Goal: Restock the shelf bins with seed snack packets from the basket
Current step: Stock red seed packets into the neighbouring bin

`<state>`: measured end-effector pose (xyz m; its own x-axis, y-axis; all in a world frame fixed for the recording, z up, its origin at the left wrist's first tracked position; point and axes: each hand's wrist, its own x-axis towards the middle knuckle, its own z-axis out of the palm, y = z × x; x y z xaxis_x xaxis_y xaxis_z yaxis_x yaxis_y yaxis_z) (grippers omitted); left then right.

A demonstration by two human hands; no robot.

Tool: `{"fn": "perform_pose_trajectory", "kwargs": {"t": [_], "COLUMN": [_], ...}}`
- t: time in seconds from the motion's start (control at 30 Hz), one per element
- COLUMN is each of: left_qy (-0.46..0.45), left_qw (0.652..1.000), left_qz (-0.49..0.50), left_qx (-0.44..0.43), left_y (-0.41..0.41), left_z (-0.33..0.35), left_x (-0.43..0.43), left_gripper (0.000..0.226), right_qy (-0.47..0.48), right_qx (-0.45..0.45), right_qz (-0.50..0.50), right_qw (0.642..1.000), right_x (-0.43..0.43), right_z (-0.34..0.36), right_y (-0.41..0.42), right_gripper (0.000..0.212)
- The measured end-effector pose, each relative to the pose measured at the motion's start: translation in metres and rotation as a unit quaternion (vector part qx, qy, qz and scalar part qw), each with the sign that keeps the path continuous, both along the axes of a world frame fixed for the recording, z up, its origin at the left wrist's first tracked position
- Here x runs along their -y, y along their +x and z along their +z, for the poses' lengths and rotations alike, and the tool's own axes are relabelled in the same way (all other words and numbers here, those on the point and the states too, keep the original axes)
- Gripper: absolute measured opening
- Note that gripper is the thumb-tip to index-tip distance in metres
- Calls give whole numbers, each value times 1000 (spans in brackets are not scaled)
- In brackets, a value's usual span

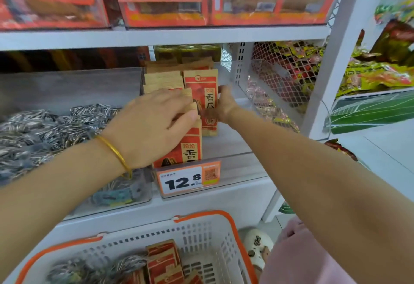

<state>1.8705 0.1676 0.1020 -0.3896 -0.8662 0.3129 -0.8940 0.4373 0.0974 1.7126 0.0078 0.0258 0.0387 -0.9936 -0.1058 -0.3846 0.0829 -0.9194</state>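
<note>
Red and tan seed snack packets (202, 86) stand in rows inside a clear shelf bin (237, 165). My left hand (154, 119), wearing a gold bangle, lies flat on the tops of the left row of packets, fingers straight. My right hand (224, 104) grips the right edge of one upright red packet (207, 102) in the bin. Below, a white basket with an orange rim (215, 239) holds more red packets (164, 259) and several striped grey packets (125, 265).
The bin to the left is full of grey striped seed packets (49, 131). A price tag reading 12.8 (187, 179) hangs on the bin front. Orange boxes fill the upper shelf (165, 35). A mesh divider (282, 70) and other snacks are at right.
</note>
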Motion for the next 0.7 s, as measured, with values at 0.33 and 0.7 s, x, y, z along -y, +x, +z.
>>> {"fn": "perform_pose_trajectory", "kwargs": {"t": [0.33,0.7], "left_qy": [11,13], "left_qw": [1000,1000], "left_qz": [13,16], "left_qx": [1,7], "left_y": [-2,-2], "left_z": [0,3], "left_x": [-1,-1], "left_gripper": [89,90], "right_qy": [14,67], "right_qx": [-137,-162], "right_qz": [-34,15], "right_qw": [990,984], "right_x": [-7,-27], "right_z": [-5,10], "right_y": [11,-1], "right_gripper": [48,60]}}
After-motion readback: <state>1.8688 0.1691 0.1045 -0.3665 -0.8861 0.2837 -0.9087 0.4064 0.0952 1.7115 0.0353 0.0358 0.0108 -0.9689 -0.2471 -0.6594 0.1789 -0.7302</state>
